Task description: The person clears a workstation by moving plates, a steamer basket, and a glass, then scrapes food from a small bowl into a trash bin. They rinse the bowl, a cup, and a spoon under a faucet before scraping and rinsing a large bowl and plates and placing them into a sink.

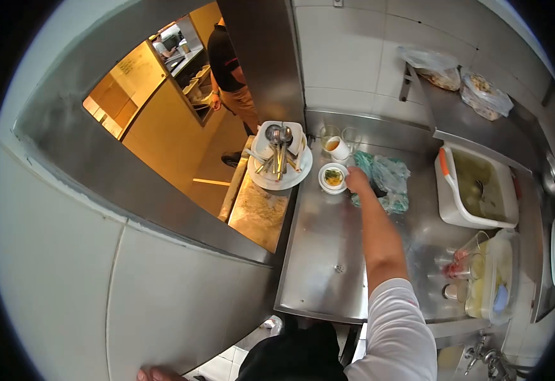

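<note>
My right hand [356, 180] reaches out over the steel counter, its fingers closed at the rim of a small white bowl [323, 180] with yellow and green food scraps in it. Just behind the bowl stand a white jug [337, 148] with brownish liquid and two clear glasses [351, 137]. Beside my hand lies a crumpled, greenish clear plastic bag [388, 178]. Only a bit of my left hand [158, 373] shows at the bottom edge, by the tiled wall; most of its fingers are hidden.
Stacked white plates [280, 183] with spoons and cutlery sit on the hatch ledge [258, 213]. On the right stand a white tub [455, 213] of murky water and a plastic container [506, 298] near tumblers. A person [230, 70] stands beyond the hatch. Bags lie on a shelf [455, 117].
</note>
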